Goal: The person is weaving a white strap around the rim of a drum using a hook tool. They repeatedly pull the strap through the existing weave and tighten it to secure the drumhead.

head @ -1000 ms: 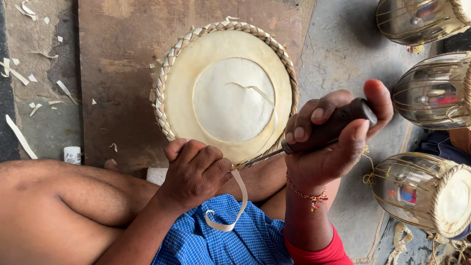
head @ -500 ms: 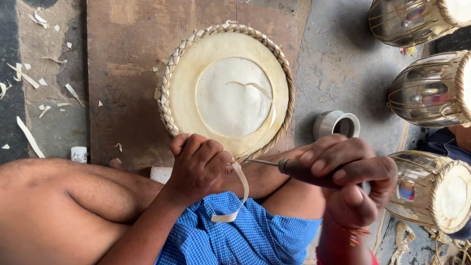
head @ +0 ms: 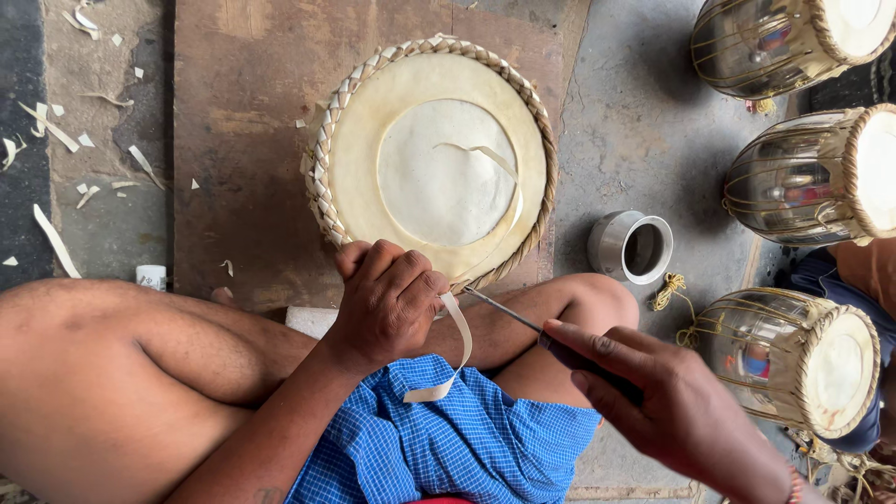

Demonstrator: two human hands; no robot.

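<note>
Two hands work at centre frame; the left hand (head: 387, 299) pinches a pale hide strip (head: 455, 350) beside the round braided-rim drumhead (head: 434, 163); the right hand (head: 672, 411), lower right, grips a thin metal tool (head: 509, 313).

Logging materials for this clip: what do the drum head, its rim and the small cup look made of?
Drum head: pale matte hide, by its skin-like look, with a thin strip curling off under the left hand. Braided rim: woven tan lacing, probably hide. Cup: shiny grey metal, likely steel.
</note>
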